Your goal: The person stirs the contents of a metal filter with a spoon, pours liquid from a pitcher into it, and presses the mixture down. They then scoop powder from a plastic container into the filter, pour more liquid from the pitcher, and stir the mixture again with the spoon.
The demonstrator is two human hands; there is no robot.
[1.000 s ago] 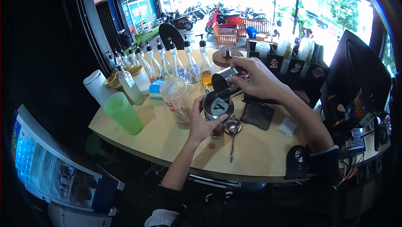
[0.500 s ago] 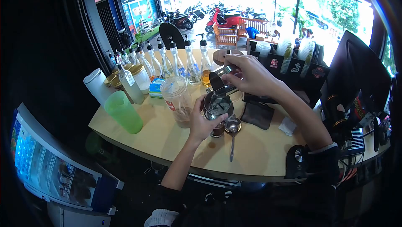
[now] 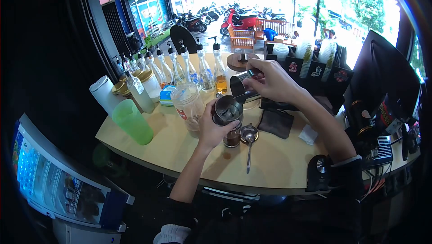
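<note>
My left hand [image 3: 211, 127] is wrapped round a metal cup [image 3: 228, 109] above the counter, its opening facing me. My right hand [image 3: 272, 79] grips the handle of a metal ice container [image 3: 247, 84] with a dark raised lid [image 3: 236, 87], just behind the cup's rim. Under the cup, a small glass with brown liquid [image 3: 231, 139] stands on the counter. To its right a spoon [image 3: 249, 154] lies by a round metal strainer [image 3: 249, 132]. A clear plastic jar [image 3: 186, 109] with brown contents stands left of my left hand.
Pump bottles [image 3: 206, 73] line the counter's back. A green pitcher [image 3: 135, 122] and white canister [image 3: 106, 93] stand left. A dark cloth [image 3: 276, 124], white tissue [image 3: 308, 134], cup holder box [image 3: 315, 70] and black monitor [image 3: 382, 68] are at the right.
The metal cup has tipped and moved slightly left, showing more of the glass below. My right hand and the metal container have drawn back a little from the cup.
</note>
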